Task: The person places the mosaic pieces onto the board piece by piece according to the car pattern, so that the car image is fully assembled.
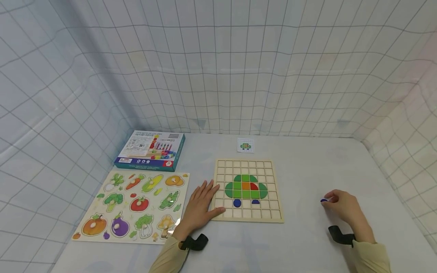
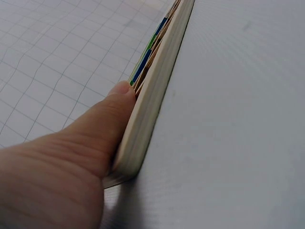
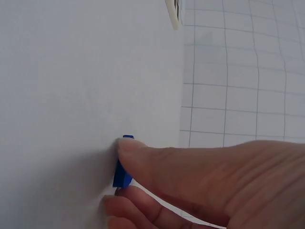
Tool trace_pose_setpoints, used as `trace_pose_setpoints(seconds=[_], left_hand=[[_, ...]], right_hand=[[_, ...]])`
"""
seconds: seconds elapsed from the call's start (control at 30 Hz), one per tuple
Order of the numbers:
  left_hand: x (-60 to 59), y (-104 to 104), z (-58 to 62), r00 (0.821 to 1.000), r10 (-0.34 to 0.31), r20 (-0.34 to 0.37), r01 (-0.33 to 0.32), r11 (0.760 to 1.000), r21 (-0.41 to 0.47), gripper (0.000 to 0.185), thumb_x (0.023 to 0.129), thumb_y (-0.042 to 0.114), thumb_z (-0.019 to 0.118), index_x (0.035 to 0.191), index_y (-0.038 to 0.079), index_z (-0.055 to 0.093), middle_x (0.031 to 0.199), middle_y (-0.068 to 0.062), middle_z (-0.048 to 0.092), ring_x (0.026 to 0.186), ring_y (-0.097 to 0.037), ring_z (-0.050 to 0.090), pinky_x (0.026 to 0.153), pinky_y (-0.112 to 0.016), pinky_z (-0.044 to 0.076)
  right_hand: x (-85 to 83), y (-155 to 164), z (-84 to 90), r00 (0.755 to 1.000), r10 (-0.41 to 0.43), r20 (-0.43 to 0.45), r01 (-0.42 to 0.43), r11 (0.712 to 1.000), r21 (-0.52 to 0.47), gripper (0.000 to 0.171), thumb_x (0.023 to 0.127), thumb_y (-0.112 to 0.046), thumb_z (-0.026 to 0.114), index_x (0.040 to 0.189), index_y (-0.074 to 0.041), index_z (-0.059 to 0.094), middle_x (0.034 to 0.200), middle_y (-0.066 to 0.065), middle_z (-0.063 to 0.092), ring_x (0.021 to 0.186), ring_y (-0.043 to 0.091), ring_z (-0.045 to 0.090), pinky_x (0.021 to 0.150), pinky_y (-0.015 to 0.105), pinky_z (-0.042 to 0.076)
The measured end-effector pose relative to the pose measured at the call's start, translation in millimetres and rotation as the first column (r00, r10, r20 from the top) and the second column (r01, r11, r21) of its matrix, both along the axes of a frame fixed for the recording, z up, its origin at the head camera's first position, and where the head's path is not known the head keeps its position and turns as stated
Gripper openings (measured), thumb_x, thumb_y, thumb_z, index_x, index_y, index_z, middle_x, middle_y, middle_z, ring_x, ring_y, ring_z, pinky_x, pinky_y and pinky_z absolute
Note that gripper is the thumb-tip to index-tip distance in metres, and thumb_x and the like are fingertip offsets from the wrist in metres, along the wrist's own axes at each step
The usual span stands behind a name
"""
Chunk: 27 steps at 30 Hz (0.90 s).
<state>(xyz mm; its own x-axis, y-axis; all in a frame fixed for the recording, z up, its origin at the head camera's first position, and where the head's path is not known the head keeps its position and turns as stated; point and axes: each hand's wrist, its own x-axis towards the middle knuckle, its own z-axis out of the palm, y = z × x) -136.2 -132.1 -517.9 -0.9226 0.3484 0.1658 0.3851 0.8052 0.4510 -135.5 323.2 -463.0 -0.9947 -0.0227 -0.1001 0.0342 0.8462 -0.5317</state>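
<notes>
My right hand (image 1: pixel 343 206) pinches a small blue puzzle piece (image 3: pixel 124 174) between thumb and fingers, over the table to the right of the board. The wooden grid board (image 1: pixel 246 215) lies flat in front of me. On it, green, orange and red pieces form a rounded shape (image 1: pixel 246 193). Below that shape sit a blue round (image 1: pixel 237 203) on the left and a blue half-round (image 1: pixel 255 202) on the right. My left hand (image 1: pixel 199 208) rests along the board's left edge with fingers extended, its thumb lying on the near left corner area.
A small pattern card (image 1: pixel 245 145) showing a similar shape lies behind the board. To the left is a vegetable peg puzzle (image 1: pixel 136 212), with a teal-sided box (image 1: pixel 150 150) behind it. Grid-patterned curtains (image 1: pixel 246 76) enclose the white table (image 1: pixel 307 242).
</notes>
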Motion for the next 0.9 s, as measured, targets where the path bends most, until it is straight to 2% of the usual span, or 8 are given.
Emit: trace_pose_setpoints(seconds=[0.13, 0.43, 0.6, 0.9], left_hand=[[0.5, 0, -0.1, 1.0, -0.002, -0.005, 0.002, 1.0, 0.008, 0.08, 0.084, 0.058, 0.06, 0.147, 0.014, 0.038, 0.153, -0.008, 0.027, 0.142, -0.027, 0.012, 0.113, -0.045, 0.009], [0.7, 1, -0.7, 1.0, -0.007, -0.021, 0.007, 1.0, 0.01, 0.079, 0.085, 0.058, 0.06, 0.146, 0.012, 0.039, 0.152, -0.01, 0.029, 0.142, -0.029, 0.014, 0.113, -0.046, 0.01], [0.3, 1, 0.5, 1.0, -0.006, -0.003, 0.006, 1.0, 0.01, 0.08, 0.084, 0.059, 0.059, 0.147, 0.014, 0.038, 0.153, -0.007, 0.028, 0.142, -0.026, 0.013, 0.114, -0.044, 0.009], [0.2, 0, 1.3, 1.0, -0.007, -0.014, 0.007, 1.0, 0.004, 0.08, 0.084, 0.058, 0.06, 0.146, 0.012, 0.039, 0.152, -0.009, 0.029, 0.142, -0.029, 0.014, 0.113, -0.046, 0.01]], right_hand=[[1.0, -5, -1.2, 0.999, 0.009, -0.034, -0.009, 1.0, 0.008, 0.017, 0.085, -0.014, 0.068, 0.087, 0.003, 0.065, 0.076, 0.003, 0.061, 0.069, 0.019, 0.053, 0.057, 0.032, 0.043], [-2.4, -14, 3.7, 1.0, 0.028, 0.002, -0.028, 1.0, 0.01, 0.014, 0.082, -0.011, 0.07, 0.082, 0.001, 0.061, 0.074, 0.003, 0.06, 0.068, 0.019, 0.052, 0.057, 0.032, 0.042], [-1.6, -17, 1.2, 1.0, 0.012, -0.003, -0.012, 1.0, -0.008, 0.014, 0.08, -0.008, 0.07, 0.082, 0.0, 0.06, 0.073, 0.002, 0.057, 0.066, 0.018, 0.05, 0.054, 0.031, 0.042], [4.5, -47, -2.3, 0.987, 0.059, -0.149, -0.061, 0.998, -0.011, 0.015, 0.085, -0.004, 0.065, 0.098, 0.006, 0.066, 0.074, 0.002, 0.052, 0.066, 0.017, 0.046, 0.054, 0.03, 0.039]])
